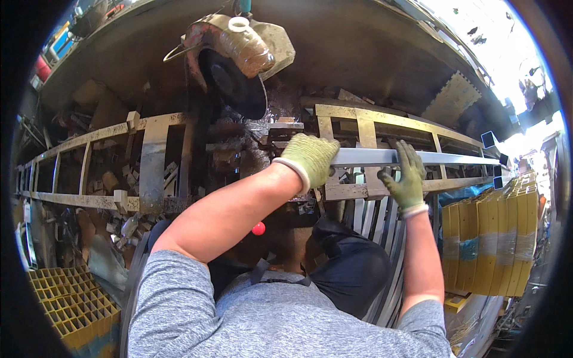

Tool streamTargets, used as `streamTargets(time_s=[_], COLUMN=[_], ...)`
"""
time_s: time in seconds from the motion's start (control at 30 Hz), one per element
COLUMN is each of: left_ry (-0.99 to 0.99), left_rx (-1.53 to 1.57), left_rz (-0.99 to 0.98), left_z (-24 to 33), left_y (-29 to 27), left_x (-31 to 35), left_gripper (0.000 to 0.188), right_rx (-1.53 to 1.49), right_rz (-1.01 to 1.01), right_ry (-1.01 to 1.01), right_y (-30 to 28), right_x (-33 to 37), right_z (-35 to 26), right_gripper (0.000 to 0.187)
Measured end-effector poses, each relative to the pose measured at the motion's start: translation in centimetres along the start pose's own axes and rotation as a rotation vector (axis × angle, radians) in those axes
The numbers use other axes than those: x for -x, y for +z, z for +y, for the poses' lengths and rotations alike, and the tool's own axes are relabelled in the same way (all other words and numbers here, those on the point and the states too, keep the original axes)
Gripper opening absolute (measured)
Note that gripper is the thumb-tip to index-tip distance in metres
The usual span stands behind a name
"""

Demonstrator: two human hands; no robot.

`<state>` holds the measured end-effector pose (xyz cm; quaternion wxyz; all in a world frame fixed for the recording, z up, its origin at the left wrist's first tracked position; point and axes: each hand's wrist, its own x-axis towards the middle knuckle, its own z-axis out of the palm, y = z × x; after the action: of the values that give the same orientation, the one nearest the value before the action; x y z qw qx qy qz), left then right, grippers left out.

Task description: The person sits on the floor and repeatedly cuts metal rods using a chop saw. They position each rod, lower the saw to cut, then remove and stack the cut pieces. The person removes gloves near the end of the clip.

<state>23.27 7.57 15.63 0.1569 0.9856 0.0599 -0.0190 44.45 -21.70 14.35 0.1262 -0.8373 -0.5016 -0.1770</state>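
A long grey square metal tube (pixel 441 157) runs rightward across a metal rack. My left hand (pixel 310 155), in a yellow-green work glove, is closed around the tube's left end. My right hand (pixel 409 182), gloved alike, lies across the tube farther along, fingers stretched over it and thumb held apart. Beyond my left hand stands a cut-off saw (pixel 248 51) with a dark round blade (pixel 233 83), apart from the tube. I cannot tell whether the blade is turning.
Frame-like racks extend left (pixel 83 161) and right (pixel 465 137). A red ball-shaped knob (pixel 258 228) is near my lap. More tubes (pixel 382 221) lie by my right leg. Yellow bundled tubes (pixel 489 238) stand right, others (pixel 68 298) lower left. Metal offcuts litter the area below the racks.
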Motion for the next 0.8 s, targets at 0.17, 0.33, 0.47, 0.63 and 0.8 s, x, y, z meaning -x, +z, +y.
streamTargets(time_s=[0.17, 0.33, 0.47, 0.63, 0.8], left_ry=[-0.066, 0.064, -0.016, -0.039, -0.001], left_rx=[-0.176, -0.138, -0.103, -0.185, -0.125], left_rz=[0.341, 0.443, 0.444, 0.417, 0.535], left_z=[-3.3, -4.2, -6.5, -9.8, -11.1], left_y=[2.0, 6.8, 8.9, 9.7, 10.9], left_x=[2.1, 0.8, -1.0, -0.2, 1.3], left_gripper=[0.051, 0.061, 0.062, 0.062, 0.058], right_rx=[-0.113, -0.173, -0.185, -0.254, -0.27], right_rz=[-0.095, -0.07, -0.088, -0.099, -0.111], right_ry=[-0.088, -0.073, -0.053, -0.059, -0.01], right_y=[6.4, 12.4, 15.3, 18.3, 19.7], right_x=[-6.1, -9.0, -9.9, -10.1, -9.8], right_z=[2.7, 0.0, -1.9, -3.9, -5.0], right_gripper=[0.075, 0.07, 0.067, 0.069, 0.073])
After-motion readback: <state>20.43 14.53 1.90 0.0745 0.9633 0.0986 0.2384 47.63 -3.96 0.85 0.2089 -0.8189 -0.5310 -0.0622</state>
